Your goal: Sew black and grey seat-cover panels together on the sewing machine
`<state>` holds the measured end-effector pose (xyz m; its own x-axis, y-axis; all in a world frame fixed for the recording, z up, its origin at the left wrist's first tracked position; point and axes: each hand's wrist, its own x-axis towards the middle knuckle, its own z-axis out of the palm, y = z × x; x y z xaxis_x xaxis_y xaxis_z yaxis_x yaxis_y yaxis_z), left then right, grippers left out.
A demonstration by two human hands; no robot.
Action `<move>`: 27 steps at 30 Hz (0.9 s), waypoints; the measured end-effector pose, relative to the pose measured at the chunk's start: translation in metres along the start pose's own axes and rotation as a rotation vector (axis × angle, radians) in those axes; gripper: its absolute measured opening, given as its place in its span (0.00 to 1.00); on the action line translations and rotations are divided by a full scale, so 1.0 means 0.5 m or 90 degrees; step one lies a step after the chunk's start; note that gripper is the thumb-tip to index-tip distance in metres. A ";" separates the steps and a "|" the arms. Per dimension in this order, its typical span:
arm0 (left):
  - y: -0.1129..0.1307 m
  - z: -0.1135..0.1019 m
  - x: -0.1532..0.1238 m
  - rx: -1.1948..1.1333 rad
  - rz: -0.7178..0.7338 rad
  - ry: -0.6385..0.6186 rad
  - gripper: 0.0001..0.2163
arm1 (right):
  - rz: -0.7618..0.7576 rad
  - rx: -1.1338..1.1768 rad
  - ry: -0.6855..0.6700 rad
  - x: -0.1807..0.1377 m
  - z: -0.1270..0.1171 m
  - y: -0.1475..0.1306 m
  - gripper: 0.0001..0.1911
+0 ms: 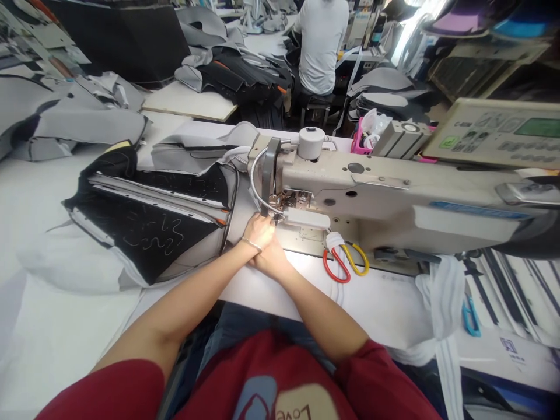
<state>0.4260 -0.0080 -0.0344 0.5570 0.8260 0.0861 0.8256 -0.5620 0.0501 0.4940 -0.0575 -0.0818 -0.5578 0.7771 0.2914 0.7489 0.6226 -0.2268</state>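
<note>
My left hand (261, 232), with a bracelet at the wrist, is closed close to the needle end of a sewing machine (350, 186). Against it and slightly nearer me is my right hand (272, 255), its fingers curled and mostly hidden. Whatever the two hands pinch is too small or too covered to make out. A white lamp head (307, 219) on a bendable metal neck hangs just right of the fingers. Scissors with red and yellow handles (345, 262) lie on the machine bed to the right. Left of my hands rests a black and grey sewn fabric piece (153, 216).
Grey fabric pieces (83, 125) are heaped at the left. A control panel (499, 134) stands behind the machine at right. White elastic band (444, 303), a blue thread snipper (471, 318) and dark strips lie at the right. A person in white (321, 46) sits beyond the table.
</note>
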 end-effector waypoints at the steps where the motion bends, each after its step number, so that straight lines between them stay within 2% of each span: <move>1: 0.000 0.001 0.000 0.005 0.001 0.002 0.08 | -0.001 -0.003 0.001 -0.001 -0.001 -0.001 0.23; 12: -0.008 0.009 0.017 0.043 -0.033 0.055 0.11 | 0.012 -0.032 0.028 0.004 -0.027 -0.006 0.24; 16: -0.019 0.002 0.027 0.053 -0.045 0.062 0.11 | 0.028 -0.006 0.043 0.007 -0.022 0.004 0.21; 19: -0.045 -0.018 0.010 0.074 -0.048 0.081 0.11 | 0.034 0.051 0.066 -0.015 -0.031 0.014 0.18; 22: -0.108 -0.078 -0.059 0.088 -0.046 0.138 0.11 | 0.076 0.094 0.101 -0.068 -0.064 0.018 0.18; 25: -0.203 -0.191 -0.186 0.060 -0.084 0.226 0.09 | 0.128 0.140 0.107 -0.123 -0.112 0.023 0.19; 27: -0.268 -0.278 -0.279 0.016 -0.155 0.311 0.08 | 0.171 0.206 0.112 -0.136 -0.139 0.030 0.19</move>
<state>0.2253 -0.0541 0.0853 0.2484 0.8124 0.5275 0.9308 -0.3509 0.1022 0.5679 -0.1075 -0.0405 -0.2687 0.9053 0.3291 0.6932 0.4190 -0.5865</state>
